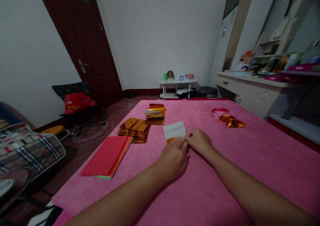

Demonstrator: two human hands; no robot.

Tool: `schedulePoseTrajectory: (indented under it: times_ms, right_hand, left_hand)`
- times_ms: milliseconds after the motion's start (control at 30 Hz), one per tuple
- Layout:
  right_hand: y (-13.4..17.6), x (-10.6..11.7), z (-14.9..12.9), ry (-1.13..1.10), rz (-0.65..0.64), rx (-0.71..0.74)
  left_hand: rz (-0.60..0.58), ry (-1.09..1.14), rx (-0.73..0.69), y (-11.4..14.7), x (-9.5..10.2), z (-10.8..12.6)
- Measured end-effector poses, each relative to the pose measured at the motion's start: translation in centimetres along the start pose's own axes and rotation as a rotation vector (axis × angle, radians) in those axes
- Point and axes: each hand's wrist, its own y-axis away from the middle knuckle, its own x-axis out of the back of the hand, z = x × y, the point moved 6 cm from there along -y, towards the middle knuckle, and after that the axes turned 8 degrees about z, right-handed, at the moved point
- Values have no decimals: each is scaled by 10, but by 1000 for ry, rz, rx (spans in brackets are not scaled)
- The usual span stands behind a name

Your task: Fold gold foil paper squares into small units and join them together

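A sheet of gold foil paper [174,129] lies on the pink-covered table, mostly white side up, with a gold strip folded over at its near edge. My left hand [173,157] has its fingers together on that near edge, partly covering the fold. At the sheet's right corner my right hand [200,141] pinches the edge, its fingertips touching those of my left. A stack of folded gold paper [135,129] lies left of the sheet. Behind it sits a pile of gold foil sheets [156,119] with a pale oval object [152,112] on top.
Red and other coloured paper [106,156] is stacked at the table's left. Towards the far right lie a pink ribbon loop [220,112] and a shiny gold folded piece [231,121]. A white low table [177,81] stands by the wall, and a cluttered dresser [252,82] at right.
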Motion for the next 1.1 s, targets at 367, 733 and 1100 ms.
schedulePoseTrajectory:
  times_ms: [367,733,1100]
  right_hand:
    - [-2,10,1,56,116,37]
    - [63,-10,-61,-360,-230,329]
    - [61,-10,-28,-12,-273,570]
  left_hand:
    - [-146,-154,93,7,-19,-8]
    - [-62,29,48,11,-30,-11]
    - [-144,-172,92,24,-8,-18]
